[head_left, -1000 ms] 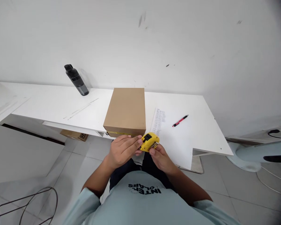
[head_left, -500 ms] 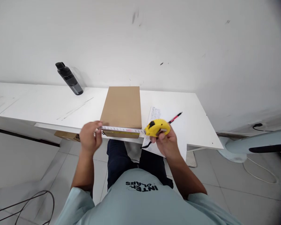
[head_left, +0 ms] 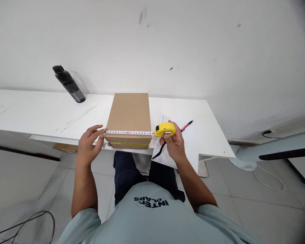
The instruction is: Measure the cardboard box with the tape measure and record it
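Note:
A closed brown cardboard box [head_left: 130, 113] sits at the front of the white table, a yellow strip along its near face. Across its top, near the front edge, runs the white blade of a tape measure [head_left: 165, 129]. The yellow case is in my right hand [head_left: 175, 142], just off the box's right edge. At the box's left edge my left hand [head_left: 89, 144] pinches the blade's end between thumb and fingers. Under the right hand lie a written sheet of paper [head_left: 190, 145] and a red and black pen [head_left: 187, 125], partly covered by the hand.
A black bottle [head_left: 70, 86] stands on the white table [head_left: 40, 108] at the left, close to the wall. Cables [head_left: 44, 213] loop over the floor at lower left. A pale blue post [head_left: 274, 152] stands beyond the table's right end.
Both hands have brought the stretched tape back from the box's front edge and down onto its top. The view has shifted slightly, and the blade's numbers are now sharp.

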